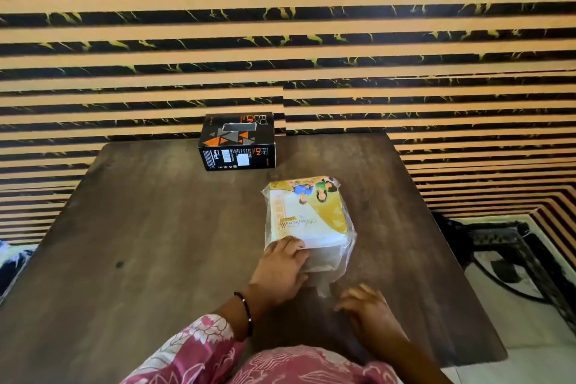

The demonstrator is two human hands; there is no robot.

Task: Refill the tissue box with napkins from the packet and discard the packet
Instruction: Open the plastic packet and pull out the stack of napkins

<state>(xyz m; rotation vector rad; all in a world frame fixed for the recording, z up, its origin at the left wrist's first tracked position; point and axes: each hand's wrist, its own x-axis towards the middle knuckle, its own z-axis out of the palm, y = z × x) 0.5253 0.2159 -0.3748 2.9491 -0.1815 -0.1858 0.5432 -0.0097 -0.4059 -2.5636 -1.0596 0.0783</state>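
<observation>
A clear plastic napkin packet (307,212) with a yellow printed label lies on the dark wooden table (156,243), right of centre. My left hand (282,266) grips its near end, fingers curled over the edge of the white napkin stack at the open mouth. My right hand (366,305) rests on the table just below and right of the packet, fingers loosely spread, touching nothing I can make out. The black and orange tissue box (237,141) stands at the table's far edge against the wall, apart from the packet.
A wall of tan and black striped panels (280,40) rises right behind the table. To the right, past the table's edge, lies light tiled floor (530,321) with a dark metal frame (498,240) and a cable.
</observation>
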